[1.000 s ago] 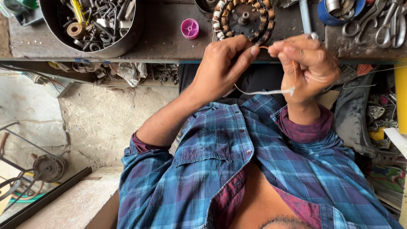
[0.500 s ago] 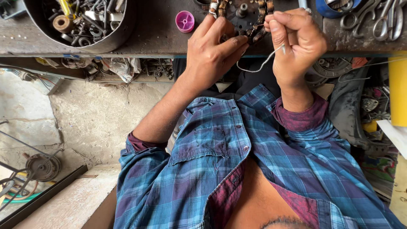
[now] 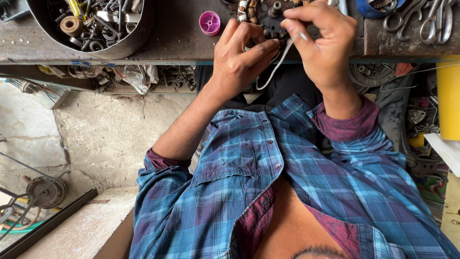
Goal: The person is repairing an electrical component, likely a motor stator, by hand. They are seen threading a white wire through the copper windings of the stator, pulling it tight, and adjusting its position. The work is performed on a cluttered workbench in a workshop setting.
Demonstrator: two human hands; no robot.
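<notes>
Right hand [image 3: 320,43] and left hand [image 3: 242,55] pinch, apparently, a wire [image 3: 274,67] between them.

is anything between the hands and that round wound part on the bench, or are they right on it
Nothing visible stands between them. The left hand rests against the round wound part at the bench edge, and the right hand pinches a thin pale wire just above it. The pink cap sits off to the side.

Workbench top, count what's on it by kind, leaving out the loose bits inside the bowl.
Metal bowl of hardware: 1
Pink plastic cap: 1
Wound motor stator: 1
Blue tape roll: 1
Scissors: cannot tell, handles overlap
Total: 4 countable things
</notes>
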